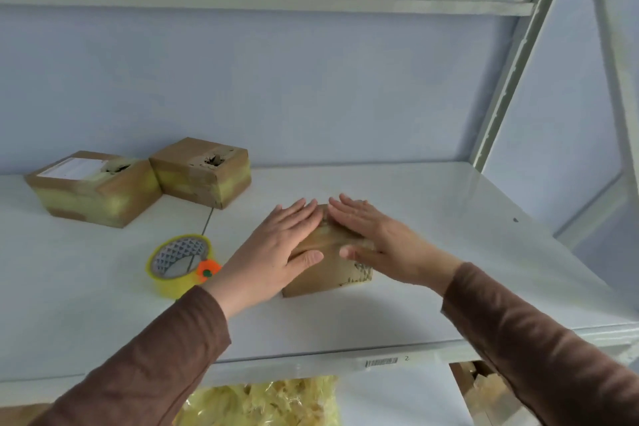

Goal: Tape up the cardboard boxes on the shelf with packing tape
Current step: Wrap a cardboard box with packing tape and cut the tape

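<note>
A yellowish tape roll (179, 266) with an orange tab lies left of the small cardboard box (328, 270) on the white shelf (432, 235). Two taped boxes (138, 180) sit rear-left. Left hand (276, 245) and right hand (377, 239) press flat, fingers straight, hiding the box top.

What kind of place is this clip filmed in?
Probably a stockroom or packing area. The work surface is a white metal shelf on a slotted upright, with a barcode label on its front edge. On it sit taped cardboard boxes and a roll of packing tape.
</note>
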`<move>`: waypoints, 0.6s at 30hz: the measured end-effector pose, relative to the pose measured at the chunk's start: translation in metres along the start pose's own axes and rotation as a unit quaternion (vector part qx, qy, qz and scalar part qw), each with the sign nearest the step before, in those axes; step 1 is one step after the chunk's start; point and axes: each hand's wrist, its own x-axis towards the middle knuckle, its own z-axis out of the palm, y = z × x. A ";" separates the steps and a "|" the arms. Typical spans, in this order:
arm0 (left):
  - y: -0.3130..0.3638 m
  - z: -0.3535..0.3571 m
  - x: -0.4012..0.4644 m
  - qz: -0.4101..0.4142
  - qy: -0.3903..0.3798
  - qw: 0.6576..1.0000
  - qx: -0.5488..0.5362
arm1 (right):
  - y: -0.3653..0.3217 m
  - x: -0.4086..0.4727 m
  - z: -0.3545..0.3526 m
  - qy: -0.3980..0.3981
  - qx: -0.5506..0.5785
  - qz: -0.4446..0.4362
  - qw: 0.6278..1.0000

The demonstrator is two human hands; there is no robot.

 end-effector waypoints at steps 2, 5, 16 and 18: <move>0.002 0.006 0.001 0.001 0.030 1.000 -0.005 | 0.001 0.001 0.011 0.028 -0.033 -0.023 0.999; 0.002 0.009 0.002 -0.001 0.054 0.998 -0.019 | 0.002 0.003 0.021 0.081 -0.044 -0.026 0.995; 0.029 0.012 -0.015 -0.279 0.123 0.794 -0.526 | -0.003 -0.009 0.012 0.113 0.432 0.211 0.869; 0.032 0.016 -0.015 -0.281 0.127 0.758 -0.574 | -0.005 -0.009 0.015 0.084 0.467 0.202 0.857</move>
